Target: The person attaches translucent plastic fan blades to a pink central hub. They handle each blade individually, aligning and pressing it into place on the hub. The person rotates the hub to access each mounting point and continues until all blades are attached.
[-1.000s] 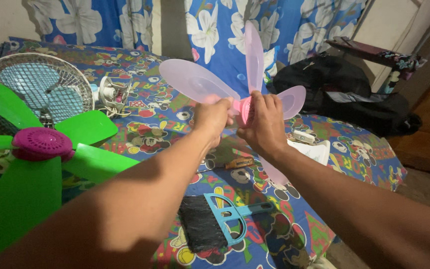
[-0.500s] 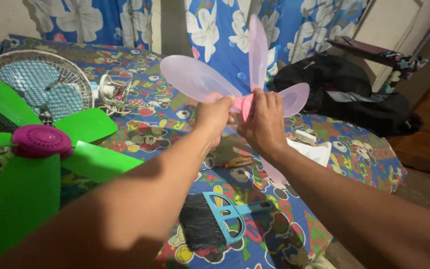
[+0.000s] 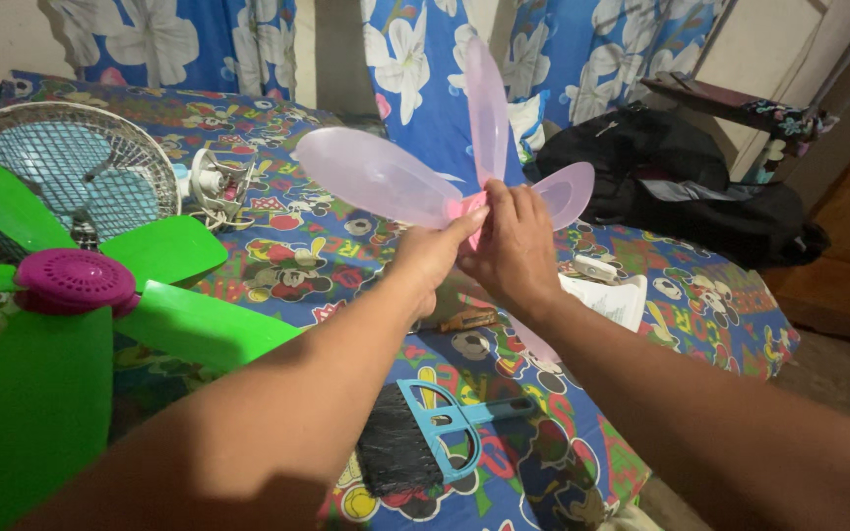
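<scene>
Both my hands hold a translucent pink fan blade (image 3: 376, 177) up in front of me above the bed. My left hand (image 3: 430, 258) grips its hub from the left, and my right hand (image 3: 514, 246) covers the hub from the right, so the hub is mostly hidden. Several pink petals stick out up, left, right and down between my arms. At the left stands a green fan blade (image 3: 164, 251) with a purple hub (image 3: 73, 279).
A white fan grille (image 3: 81, 162) and a small fan motor (image 3: 220, 183) lie at the back left on the patterned bedsheet (image 3: 700, 305). A screwdriver (image 3: 466, 321), a black brush with blue handle (image 3: 425, 438), white paper (image 3: 612, 295) and a black bag (image 3: 681, 182) are nearby.
The pink blade has turned slightly and shifted left in my hands. My left thumb now reaches further over the hub.
</scene>
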